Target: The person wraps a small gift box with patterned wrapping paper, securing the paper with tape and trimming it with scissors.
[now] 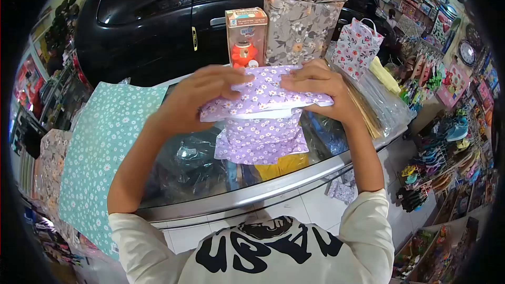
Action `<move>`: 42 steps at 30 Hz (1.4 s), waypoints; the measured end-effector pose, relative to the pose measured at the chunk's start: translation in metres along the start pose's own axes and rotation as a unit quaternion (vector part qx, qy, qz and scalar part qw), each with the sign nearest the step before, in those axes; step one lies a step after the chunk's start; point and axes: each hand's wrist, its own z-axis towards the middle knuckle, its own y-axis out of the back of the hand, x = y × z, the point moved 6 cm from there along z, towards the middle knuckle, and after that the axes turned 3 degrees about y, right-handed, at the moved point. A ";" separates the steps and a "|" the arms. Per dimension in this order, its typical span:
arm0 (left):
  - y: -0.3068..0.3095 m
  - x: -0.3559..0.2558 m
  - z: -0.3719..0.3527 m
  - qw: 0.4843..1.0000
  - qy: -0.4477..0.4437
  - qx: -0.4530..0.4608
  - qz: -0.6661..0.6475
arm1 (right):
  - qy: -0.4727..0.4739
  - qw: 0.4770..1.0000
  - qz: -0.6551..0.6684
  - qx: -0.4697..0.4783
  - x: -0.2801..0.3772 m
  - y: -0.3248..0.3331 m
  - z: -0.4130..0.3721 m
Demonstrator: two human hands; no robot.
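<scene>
Purple wrapping paper (260, 142) printed with small white daisies stands over the glass counter top, its upper part folded over so that a strip of white underside shows. My left hand (205, 92) grips the left end of the fold, fingers over the top. At the other end, my right hand (321, 84) has its fingers on top and the thumb underneath. Whatever the paper covers is hidden. Just behind it stands a boxed red toy (245, 39) with a clear window.
A tall box in grey floral paper (297, 29) with a fanned top stands behind, beside a small floral gift bag (357, 47). Green daisy paper (105, 158) hangs over the counter's left end. Clear plastic sleeves (381, 105) lie right. A black car (142, 31) is beyond.
</scene>
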 end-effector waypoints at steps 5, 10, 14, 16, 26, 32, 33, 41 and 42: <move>-0.007 -0.004 -0.005 0.999 -0.024 -0.012 0.044 | 0.013 0.999 -0.006 -0.032 0.007 -0.001 0.002; -0.002 -0.006 -0.001 1.000 0.013 0.012 -0.020 | -0.037 0.998 0.023 -0.042 0.004 0.002 0.003; 0.002 0.023 -0.003 0.970 0.208 0.033 -0.123 | -0.178 0.972 0.132 -0.076 -0.004 0.005 0.004; 0.005 0.029 -0.004 0.933 0.311 0.032 -0.177 | -0.191 0.961 0.169 -0.103 -0.010 0.008 0.001; 0.006 0.024 0.008 0.888 0.391 -0.004 -0.242 | -0.251 0.928 0.226 -0.158 -0.013 0.024 -0.013; 0.014 0.023 0.018 0.935 0.240 -0.167 -0.202 | -0.225 0.931 0.183 -0.220 -0.016 0.024 -0.001; 0.018 0.018 0.019 0.935 0.233 -0.185 -0.191 | -0.218 0.943 0.132 -0.213 -0.013 0.027 0.001; 0.019 0.022 0.023 0.968 0.162 -0.186 -0.040 | -0.001 0.930 -0.368 0.005 0.078 -0.021 0.043; 0.019 0.027 0.023 0.966 0.178 -0.181 -0.055 | -0.021 0.941 -0.338 0.017 0.071 -0.026 0.040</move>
